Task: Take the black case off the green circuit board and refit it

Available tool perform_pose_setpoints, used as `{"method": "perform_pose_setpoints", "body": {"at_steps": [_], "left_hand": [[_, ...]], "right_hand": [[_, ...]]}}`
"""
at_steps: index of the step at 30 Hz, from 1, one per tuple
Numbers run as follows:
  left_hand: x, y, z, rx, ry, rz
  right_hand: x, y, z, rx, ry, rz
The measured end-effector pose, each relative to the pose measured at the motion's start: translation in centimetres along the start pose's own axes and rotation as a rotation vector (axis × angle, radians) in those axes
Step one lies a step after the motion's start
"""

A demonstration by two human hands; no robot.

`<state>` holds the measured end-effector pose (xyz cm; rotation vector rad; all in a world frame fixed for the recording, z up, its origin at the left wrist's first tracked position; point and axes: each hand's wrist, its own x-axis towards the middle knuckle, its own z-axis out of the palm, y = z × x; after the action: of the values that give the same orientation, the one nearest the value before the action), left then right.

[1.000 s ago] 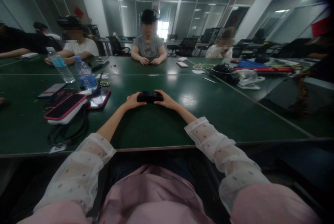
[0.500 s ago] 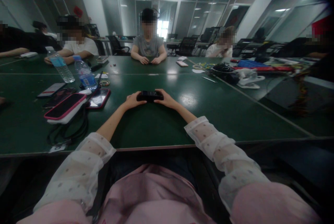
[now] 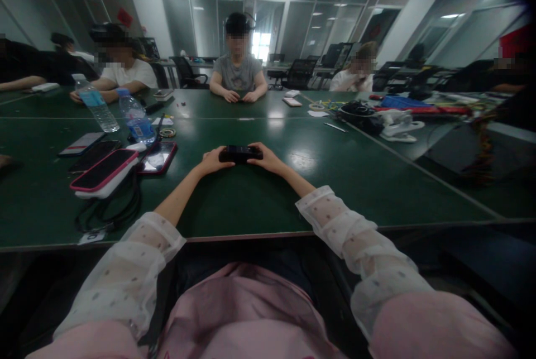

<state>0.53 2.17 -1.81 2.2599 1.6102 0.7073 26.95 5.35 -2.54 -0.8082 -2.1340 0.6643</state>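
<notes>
A small black box-like device (image 3: 240, 154) rests at the middle of the green table (image 3: 243, 208), between my two hands. My left hand (image 3: 212, 161) grips its left end, thumb along the near side. On the opposite end, my right hand (image 3: 268, 158) is closed the same way, with fingers over the back edge. The device's upper face looks dark and partly glossy; its exact kind is too dim to make out. Both forearms reach forward over the table edge in sheer white sleeves.
Left of my hands lie a pink-rimmed phone (image 3: 104, 170), another phone (image 3: 158, 158), a black cord (image 3: 125, 208) and two water bottles (image 3: 136, 119). A pen (image 3: 335, 127), black headgear (image 3: 360, 116) and a white plastic item (image 3: 400, 126) lie to the right. Several people sit around the table.
</notes>
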Motion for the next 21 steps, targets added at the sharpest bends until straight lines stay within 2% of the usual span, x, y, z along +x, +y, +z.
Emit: {"method": "perform_pose_setpoints", "body": {"at_steps": [8, 16, 21], "left_hand": [[0.0, 0.1, 0.0, -0.001, -0.005, -0.009], [-0.1, 0.1, 0.0, -0.038, 0.017, 0.002], [-0.3, 0.3, -0.1, -0.052, 0.009, -0.005]], "right_hand": [[-0.1, -0.2, 0.0, -0.004, 0.010, 0.015], [0.1, 1.0, 0.4, 0.034, 0.029, 0.009], [0.1, 0.9, 0.4, 0.032, 0.034, 0.004]]}}
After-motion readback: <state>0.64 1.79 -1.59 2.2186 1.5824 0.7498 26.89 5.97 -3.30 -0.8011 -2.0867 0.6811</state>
